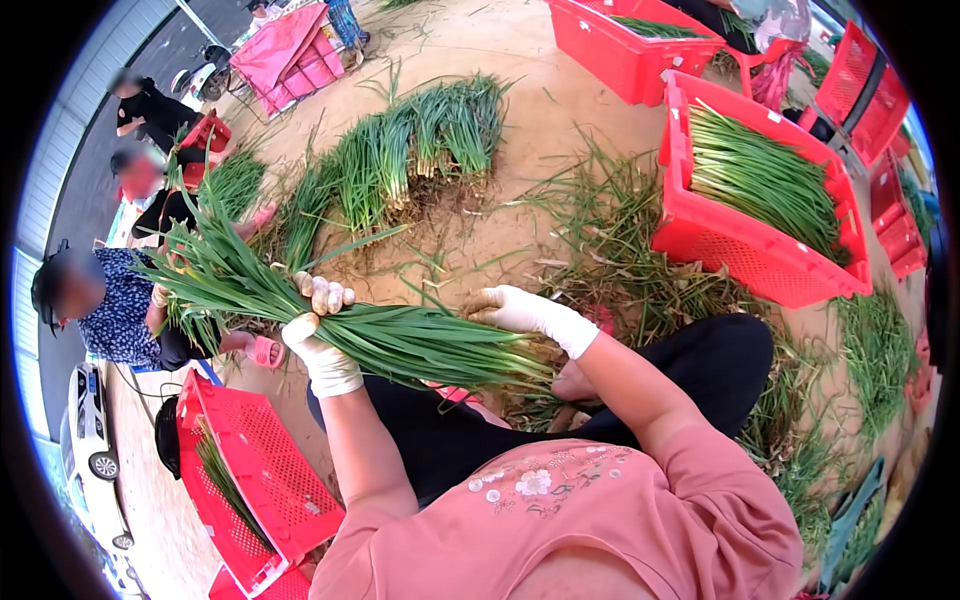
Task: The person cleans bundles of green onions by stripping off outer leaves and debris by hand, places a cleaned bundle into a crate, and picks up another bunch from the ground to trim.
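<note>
My left hand point(322, 345), in a white glove, is wrapped round a thick bunch of garlic chives point(420, 342). The long green leaves fan out to the upper left, and the pale stem ends point right, over my lap. My right hand point(505, 308), gloved too, is at the upper edge of the bunch near the stem ends. Its fingers are curled together; whatever is between them is too small to make out. Beyond the hands, several bundles of garlic chives point(425, 145) lie side by side on the ground, with soil and dry bits at their bases.
A red crate point(740, 255) of trimmed chives stands at the right, another red crate point(625, 60) behind it. At the lower left is a tilted red crate point(265, 480). Leaf waste point(640, 270) covers ground by my knee. Co-workers point(120, 300) sit at the left.
</note>
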The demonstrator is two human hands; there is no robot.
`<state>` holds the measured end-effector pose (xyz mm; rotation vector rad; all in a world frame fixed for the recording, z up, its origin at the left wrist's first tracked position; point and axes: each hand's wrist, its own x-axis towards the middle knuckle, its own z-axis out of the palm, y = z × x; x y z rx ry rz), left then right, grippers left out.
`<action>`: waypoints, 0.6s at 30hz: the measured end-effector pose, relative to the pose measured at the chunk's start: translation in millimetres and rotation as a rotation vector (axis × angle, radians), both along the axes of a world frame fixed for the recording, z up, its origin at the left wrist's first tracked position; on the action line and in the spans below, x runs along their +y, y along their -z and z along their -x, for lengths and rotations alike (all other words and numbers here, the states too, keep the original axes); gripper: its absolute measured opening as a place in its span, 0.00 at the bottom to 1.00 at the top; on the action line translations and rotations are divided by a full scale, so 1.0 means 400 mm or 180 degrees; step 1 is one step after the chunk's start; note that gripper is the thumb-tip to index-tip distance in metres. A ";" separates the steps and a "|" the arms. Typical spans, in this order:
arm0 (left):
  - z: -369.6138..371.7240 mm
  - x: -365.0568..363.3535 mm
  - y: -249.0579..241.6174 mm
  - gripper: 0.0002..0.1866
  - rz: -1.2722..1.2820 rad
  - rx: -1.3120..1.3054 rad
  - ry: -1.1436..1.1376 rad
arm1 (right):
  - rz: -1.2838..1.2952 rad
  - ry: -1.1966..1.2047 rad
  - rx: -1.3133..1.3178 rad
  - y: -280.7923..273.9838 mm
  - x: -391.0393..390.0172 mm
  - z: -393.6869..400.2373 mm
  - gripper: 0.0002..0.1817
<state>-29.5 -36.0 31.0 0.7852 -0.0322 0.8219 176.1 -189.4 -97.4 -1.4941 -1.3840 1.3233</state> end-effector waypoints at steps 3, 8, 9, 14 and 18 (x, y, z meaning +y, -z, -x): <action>0.003 0.003 0.009 0.20 0.0063 -0.0049 0.0047 | -0.0675 0.0625 -0.0151 -0.001 -0.022 0.043 0.18; 0.004 -0.004 0.003 0.20 0.0054 -0.0097 0.0024 | -0.0378 0.0342 -0.0016 -0.014 -0.016 0.043 0.16; 0.010 0.001 0.001 0.20 0.0057 -0.0084 0.0012 | -0.0547 0.0578 -0.0277 -0.001 -0.024 0.034 0.15; 0.064 0.044 0.005 0.20 -0.0102 -0.0347 -0.0185 | 0.0385 0.2255 -0.2177 0.078 -0.163 -0.131 0.14; 0.093 0.064 0.006 0.19 -0.0134 -0.0533 -0.0255 | 0.0794 0.2915 -0.3444 0.037 -0.262 -0.162 0.21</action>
